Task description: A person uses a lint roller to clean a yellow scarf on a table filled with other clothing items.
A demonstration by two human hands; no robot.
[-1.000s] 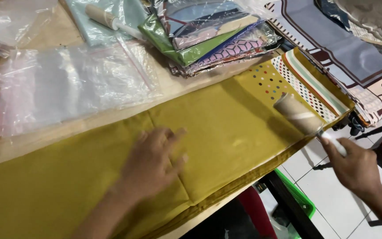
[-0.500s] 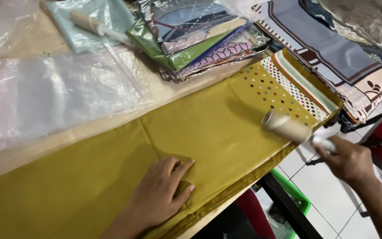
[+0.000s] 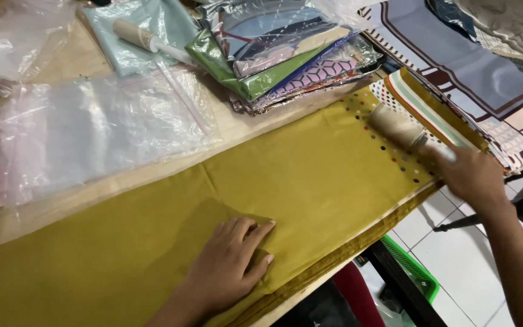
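left hand lying flat, fingers spread, pinning soft, light yellow cloth at lower centre of worktop | right hand at right, fingers closing round handle of lint roller | cloth looking limp, likely creasing; best held flat

A folded cloth lay across the near edge of the counter. The left hand rested flat on its near part; the right hand held a lint roller on its right end. Plastic bags lay far left, with a second roller behind them and stacked packets to its right.
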